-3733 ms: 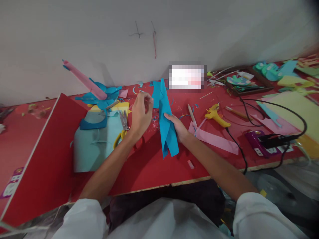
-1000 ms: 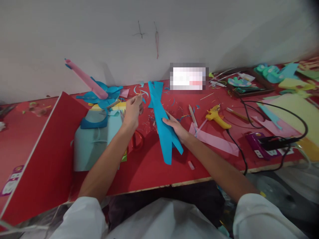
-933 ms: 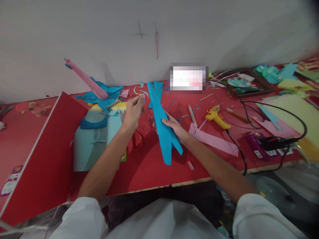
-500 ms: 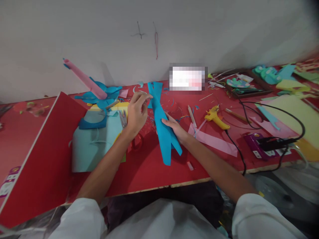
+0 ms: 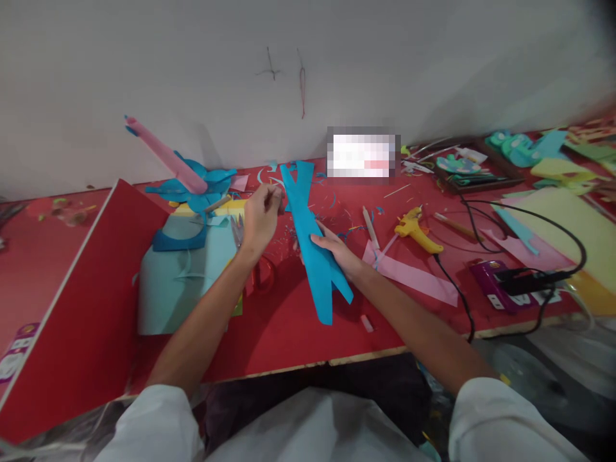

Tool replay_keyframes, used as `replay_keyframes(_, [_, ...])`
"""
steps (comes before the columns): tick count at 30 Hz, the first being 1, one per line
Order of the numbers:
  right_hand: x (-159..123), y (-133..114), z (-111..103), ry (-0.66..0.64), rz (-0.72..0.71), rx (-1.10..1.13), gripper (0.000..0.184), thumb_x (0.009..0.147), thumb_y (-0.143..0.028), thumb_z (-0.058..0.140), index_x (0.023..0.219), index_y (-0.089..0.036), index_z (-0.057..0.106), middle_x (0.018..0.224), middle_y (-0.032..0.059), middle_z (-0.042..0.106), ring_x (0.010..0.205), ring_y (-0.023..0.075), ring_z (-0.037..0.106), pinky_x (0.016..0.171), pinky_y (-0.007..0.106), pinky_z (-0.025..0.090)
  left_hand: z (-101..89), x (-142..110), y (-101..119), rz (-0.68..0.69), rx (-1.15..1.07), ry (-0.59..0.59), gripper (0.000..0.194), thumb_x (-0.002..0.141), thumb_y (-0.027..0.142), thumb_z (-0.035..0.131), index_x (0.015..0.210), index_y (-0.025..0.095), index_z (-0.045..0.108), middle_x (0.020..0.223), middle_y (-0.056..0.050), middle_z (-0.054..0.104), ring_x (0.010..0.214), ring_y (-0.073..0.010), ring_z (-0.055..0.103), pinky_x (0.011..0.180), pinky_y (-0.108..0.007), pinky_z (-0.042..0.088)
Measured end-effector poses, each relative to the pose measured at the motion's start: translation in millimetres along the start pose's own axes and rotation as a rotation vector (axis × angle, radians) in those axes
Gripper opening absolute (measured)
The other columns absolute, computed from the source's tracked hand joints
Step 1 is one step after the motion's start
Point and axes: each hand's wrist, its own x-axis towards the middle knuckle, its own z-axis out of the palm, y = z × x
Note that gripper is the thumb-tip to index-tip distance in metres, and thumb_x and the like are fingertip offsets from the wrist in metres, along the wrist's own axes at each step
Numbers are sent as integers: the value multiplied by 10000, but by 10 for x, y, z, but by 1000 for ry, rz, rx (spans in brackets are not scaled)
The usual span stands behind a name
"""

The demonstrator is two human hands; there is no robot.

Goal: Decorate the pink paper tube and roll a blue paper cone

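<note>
Crossed blue paper strips (image 5: 308,247) are gripped by my right hand (image 5: 337,247), its thumb on top and its other fingers underneath. The strips are held at a slant over the red table. Just left of their upper end, my left hand (image 5: 262,215) is closed with its fingertips pinched together. Anything between those fingertips is hidden or too small to make out. Below that hand, scissors with red handles (image 5: 264,276) lie partly behind my left forearm.
A yellow glue gun (image 5: 418,231), a pink paper strip (image 5: 423,279) and a purple power strip (image 5: 500,285) lie to the right. Leftward are light blue sheets (image 5: 168,298), a standing red board (image 5: 91,301) and a pink paper tube (image 5: 166,154) on blue petals.
My left hand has moved slightly left and down, away from the strips, with its fingers curled tighter. The upper end of the front strip has shifted a little left.
</note>
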Motion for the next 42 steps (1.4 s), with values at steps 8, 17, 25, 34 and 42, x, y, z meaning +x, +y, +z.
replay_keyframes(8, [-45, 5, 9, -64, 42, 2, 632, 765, -500, 860, 1290, -274, 591, 898, 4, 746, 671, 162, 628, 559, 276, 544, 27, 16, 39, -255, -419, -212, 308, 869, 477, 798, 1061, 257, 699, 1065, -60, 776, 1065, -232, 728, 862, -338, 590])
replay_keyframes(17, [-18, 23, -26, -84, 29, -2, 638, 763, -504, 859, 1286, -265, 582, 922, 19, 761, 671, 161, 647, 564, 275, 558, -7, 17, 141, -254, -401, -239, 317, 804, 354, 811, 1086, 250, 709, 1166, -70, 778, 1167, -250, 710, 916, -359, 603])
replay_keyframes(25, [-9, 37, -25, 8, 16, -38, 773, 755, -453, 862, 1448, -297, 556, 984, 22, 762, 705, 166, 661, 600, 281, 565, 13, -18, 167, -271, -372, -260, 494, 782, 281, 769, 1261, 255, 651, 1250, -85, 752, 1149, -262, 713, 954, -406, 590])
replay_keyframes(34, [-14, 27, -14, 52, 22, -73, 818, 735, -461, 859, 1480, -333, 547, 1025, 12, 745, 731, 164, 645, 632, 285, 566, 3, -38, 282, -281, -355, -268, 527, 774, 236, 696, 1293, 264, 613, 1304, -79, 688, 1161, -249, 680, 961, -408, 580])
replay_keyframes(42, [-12, 26, -10, 86, 17, -68, 801, 724, -456, 863, 1456, -318, 571, 1086, 22, 752, 773, 171, 656, 673, 295, 573, -27, 15, 102, -138, -186, -50, 192, 900, 231, 672, 1074, 282, 607, 814, 21, 581, 707, -126, 565, 687, -257, 511])
